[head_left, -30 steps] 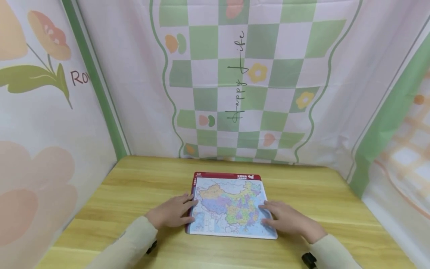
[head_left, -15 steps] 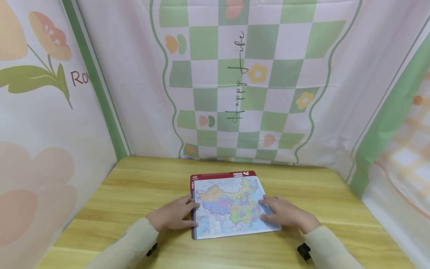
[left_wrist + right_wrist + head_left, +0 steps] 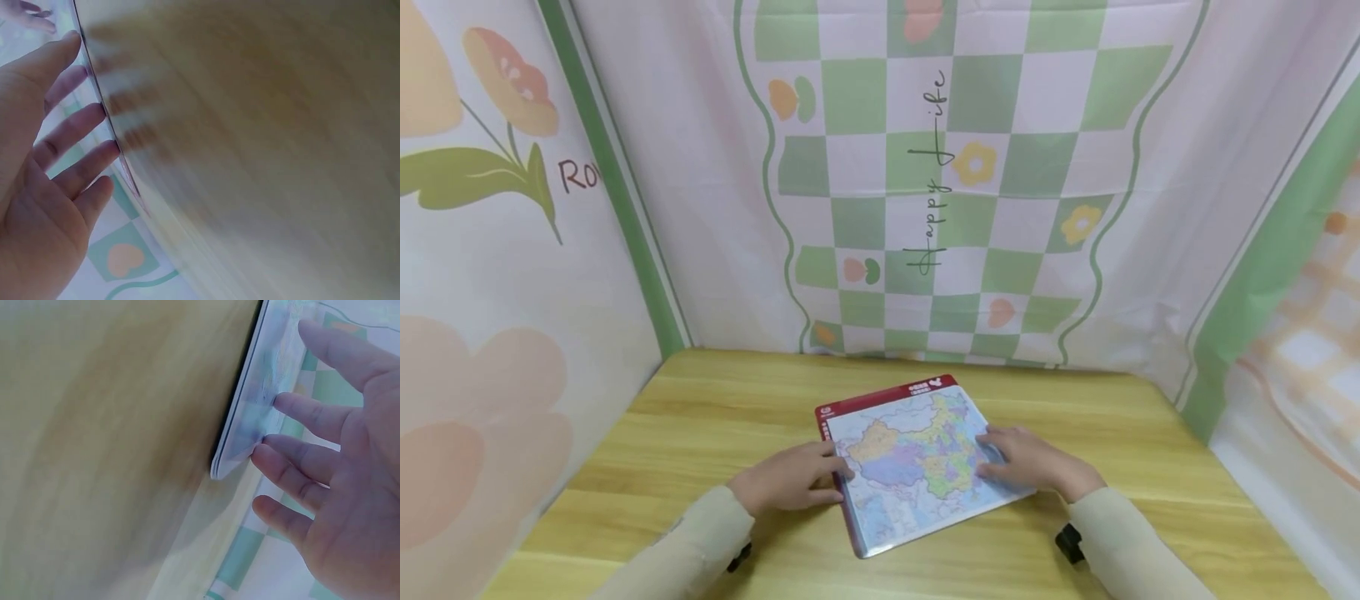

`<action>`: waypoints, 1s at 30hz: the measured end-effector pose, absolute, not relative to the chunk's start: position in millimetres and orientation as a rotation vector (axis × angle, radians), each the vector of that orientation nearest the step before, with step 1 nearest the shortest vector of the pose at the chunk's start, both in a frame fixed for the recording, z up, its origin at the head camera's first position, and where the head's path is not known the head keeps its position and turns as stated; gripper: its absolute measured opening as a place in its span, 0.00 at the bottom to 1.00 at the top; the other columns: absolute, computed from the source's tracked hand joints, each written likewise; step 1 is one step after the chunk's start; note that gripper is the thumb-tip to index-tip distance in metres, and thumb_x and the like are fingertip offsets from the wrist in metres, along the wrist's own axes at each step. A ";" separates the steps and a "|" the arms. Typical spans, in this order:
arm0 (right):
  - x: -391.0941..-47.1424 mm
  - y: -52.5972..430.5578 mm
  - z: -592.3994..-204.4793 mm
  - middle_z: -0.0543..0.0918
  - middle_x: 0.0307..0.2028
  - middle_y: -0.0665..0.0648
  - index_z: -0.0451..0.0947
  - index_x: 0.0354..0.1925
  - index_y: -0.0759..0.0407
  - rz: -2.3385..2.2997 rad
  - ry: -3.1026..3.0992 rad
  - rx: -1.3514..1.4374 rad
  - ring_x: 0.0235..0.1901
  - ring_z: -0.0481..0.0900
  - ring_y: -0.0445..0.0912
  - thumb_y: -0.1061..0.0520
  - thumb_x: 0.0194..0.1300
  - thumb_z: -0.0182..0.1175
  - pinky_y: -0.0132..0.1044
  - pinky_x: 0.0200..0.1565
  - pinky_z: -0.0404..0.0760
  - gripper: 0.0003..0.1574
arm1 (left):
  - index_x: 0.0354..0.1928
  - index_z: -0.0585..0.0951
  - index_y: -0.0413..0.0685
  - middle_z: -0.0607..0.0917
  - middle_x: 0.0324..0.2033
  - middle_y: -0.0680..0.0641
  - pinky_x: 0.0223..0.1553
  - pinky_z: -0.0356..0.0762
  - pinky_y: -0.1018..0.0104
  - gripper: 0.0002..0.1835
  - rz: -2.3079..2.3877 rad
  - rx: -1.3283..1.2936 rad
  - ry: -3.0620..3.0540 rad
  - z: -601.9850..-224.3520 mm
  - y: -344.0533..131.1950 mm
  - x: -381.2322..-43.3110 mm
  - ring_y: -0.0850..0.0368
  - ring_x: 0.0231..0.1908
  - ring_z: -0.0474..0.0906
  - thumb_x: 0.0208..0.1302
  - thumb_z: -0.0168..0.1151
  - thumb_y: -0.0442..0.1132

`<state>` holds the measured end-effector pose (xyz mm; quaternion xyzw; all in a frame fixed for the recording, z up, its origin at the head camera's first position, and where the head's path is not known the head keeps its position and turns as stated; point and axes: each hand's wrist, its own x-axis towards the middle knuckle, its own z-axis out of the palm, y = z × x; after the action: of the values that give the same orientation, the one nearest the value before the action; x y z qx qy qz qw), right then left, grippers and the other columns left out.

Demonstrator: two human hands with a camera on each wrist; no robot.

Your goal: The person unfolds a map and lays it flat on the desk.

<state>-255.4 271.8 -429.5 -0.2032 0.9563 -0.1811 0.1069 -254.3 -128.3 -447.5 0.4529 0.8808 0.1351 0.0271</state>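
Observation:
A flat rectangular map board (image 3: 910, 467) with a red top band lies on the wooden table, turned at a slant. Its face carries a coloured map of China. At its left edge, my left hand (image 3: 793, 477) touches the border with its fingertips, fingers spread and fairly straight. My right hand (image 3: 1037, 462) rests its fingertips on the map face near the right edge. In the left wrist view, the fingertips of my left hand (image 3: 56, 137) line up along the board's thin edge. The right wrist view has my right hand (image 3: 337, 450) with fingers extended at the board's rounded corner (image 3: 234, 450).
The yellow wood-grain table (image 3: 715, 408) stretches around the board on all sides. A checked green and white curtain (image 3: 917, 208) hangs behind its far edge, with flowered cloth (image 3: 512, 275) on the left. Black wrist straps show under both sleeves.
The board has turned counterclockwise on the table, its near left corner coming toward me. My right hand has shifted slightly away from me and to the left; the left hand has moved little.

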 end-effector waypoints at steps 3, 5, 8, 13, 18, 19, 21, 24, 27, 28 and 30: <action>-257.6 271.6 -428.9 0.67 0.67 0.74 0.72 0.66 0.66 -0.542 2.818 -0.583 0.67 0.62 0.71 0.44 0.70 0.63 0.66 0.65 0.62 0.37 | 0.52 0.85 0.55 0.80 0.47 0.55 0.56 0.76 0.63 0.14 0.409 1.389 2.721 -447.8 -126.4 -255.6 0.62 0.48 0.76 0.69 0.65 0.49; -259.2 271.1 -428.6 0.68 0.66 0.72 0.72 0.67 0.64 -0.560 2.820 -0.556 0.66 0.63 0.70 0.44 0.70 0.63 0.66 0.64 0.64 0.36 | 0.51 0.86 0.56 0.81 0.46 0.56 0.56 0.76 0.63 0.13 0.409 1.386 2.731 -447.5 -125.0 -256.6 0.62 0.47 0.77 0.68 0.66 0.49; -263.0 270.1 -428.6 0.70 0.64 0.69 0.73 0.66 0.63 -0.570 2.825 -0.537 0.64 0.67 0.67 0.45 0.70 0.62 0.64 0.63 0.67 0.34 | 0.50 0.88 0.58 0.82 0.43 0.58 0.53 0.77 0.66 0.13 0.400 1.387 2.741 -447.2 -123.0 -257.8 0.64 0.44 0.77 0.65 0.68 0.49; -270.1 267.6 -428.8 0.74 0.60 0.66 0.75 0.64 0.64 -0.537 2.839 -0.583 0.60 0.71 0.64 0.45 0.71 0.61 0.61 0.61 0.71 0.32 | 0.50 0.89 0.60 0.81 0.36 0.62 0.43 0.76 0.74 0.13 0.423 1.420 2.709 -448.3 -121.6 -258.8 0.69 0.36 0.73 0.64 0.69 0.49; -275.6 262.9 -428.2 0.74 0.61 0.68 0.74 0.64 0.65 -0.534 2.838 -0.583 0.61 0.71 0.66 0.45 0.73 0.59 0.62 0.62 0.70 0.32 | 0.48 0.89 0.62 0.78 0.29 0.66 0.32 0.70 0.79 0.10 0.470 1.485 2.651 -448.6 -118.3 -258.6 0.71 0.28 0.68 0.66 0.68 0.45; -276.6 261.9 -428.0 0.73 0.61 0.69 0.74 0.64 0.66 -0.532 2.837 -0.592 0.61 0.70 0.67 0.45 0.73 0.59 0.63 0.62 0.69 0.32 | 0.48 0.90 0.62 0.77 0.28 0.66 0.31 0.69 0.80 0.10 0.472 1.497 2.644 -448.2 -117.5 -258.3 0.71 0.27 0.68 0.66 0.68 0.45; -279.1 260.3 -428.1 0.72 0.62 0.71 0.74 0.64 0.66 -0.530 2.837 -0.601 0.62 0.69 0.68 0.46 0.72 0.60 0.64 0.62 0.68 0.32 | 0.47 0.90 0.62 0.77 0.28 0.67 0.32 0.69 0.81 0.10 0.476 1.506 2.634 -447.1 -116.0 -257.3 0.72 0.27 0.68 0.66 0.68 0.44; -282.4 258.5 -428.7 0.71 0.63 0.72 0.73 0.64 0.67 -0.551 2.835 -0.595 0.63 0.67 0.70 0.48 0.72 0.60 0.65 0.63 0.66 0.32 | 0.47 0.90 0.62 0.78 0.28 0.67 0.33 0.69 0.81 0.09 0.478 1.523 2.624 -446.0 -113.9 -256.2 0.73 0.28 0.69 0.66 0.68 0.44; -285.7 257.5 -430.3 0.71 0.63 0.73 0.73 0.64 0.67 -0.569 2.832 -0.598 0.64 0.66 0.70 0.50 0.71 0.61 0.65 0.64 0.65 0.31 | 0.47 0.90 0.62 0.78 0.29 0.67 0.35 0.70 0.82 0.09 0.474 1.546 2.614 -446.3 -111.8 -256.2 0.74 0.29 0.70 0.67 0.68 0.44; -286.7 257.2 -430.2 0.70 0.63 0.73 0.73 0.64 0.67 -0.578 2.828 -0.596 0.64 0.66 0.70 0.50 0.71 0.62 0.65 0.64 0.65 0.31 | 0.47 0.90 0.62 0.78 0.29 0.67 0.35 0.70 0.82 0.09 0.472 1.555 2.610 -446.6 -111.0 -256.4 0.74 0.30 0.70 0.67 0.68 0.44; -288.5 256.8 -430.2 0.70 0.63 0.73 0.73 0.64 0.67 -0.582 2.824 -0.594 0.64 0.65 0.70 0.50 0.71 0.62 0.65 0.64 0.64 0.31 | 0.46 0.90 0.63 0.79 0.29 0.67 0.35 0.69 0.83 0.09 0.470 1.568 2.602 -447.3 -109.4 -256.9 0.74 0.30 0.70 0.67 0.67 0.44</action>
<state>-288.5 256.8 -430.2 -0.2009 0.9546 -0.1968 0.0986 -256.9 -109.4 -447.3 0.5099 0.8459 0.1529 0.0337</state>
